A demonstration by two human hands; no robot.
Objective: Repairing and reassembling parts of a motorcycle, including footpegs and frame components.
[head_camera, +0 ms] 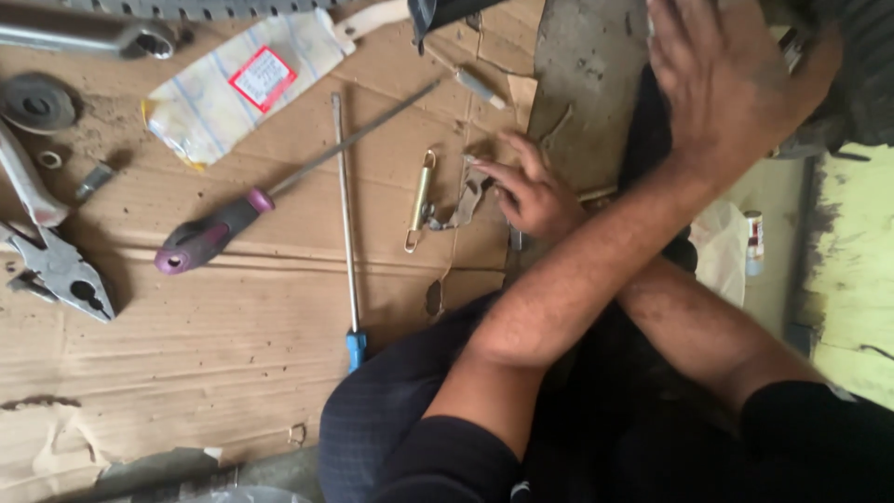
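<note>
Right, crossed arms at this moment, so let's sort them out from the brass spring (419, 200) lying on the cardboard sheet (233, 354).

Just right of the spring sits a small worn brown piece (468, 194), touching or nearly touching the spring's lower end. The right hand (535, 196) is on it, fingers stretched left, fingertips at its edge. Whether it's pinched or only touched, I cannot tell; it looks flat on the cardboard, not lifted.

Far right of the spring and higher, the left hand (726, 84) is spread wide, palm down, fingers apart, pressed on something dark at the frame's top edge. It grips nothing that I can see. Between that hand and the spring lies a grey slab (582, 84).

Everything else looks untouched. Left of the spring runs a long thin screwdriver with a blue handle (346, 224), and further left a purple-handled screwdriver (200, 242), its shaft angled up past the spring. Well left again are the pliers (60, 270). Above and left of the spring lies a crumpled packet with a red label (233, 93).

So as I judge it, the work is early: one small part under the fingers, spring loose beside it, tools all down.
</note>
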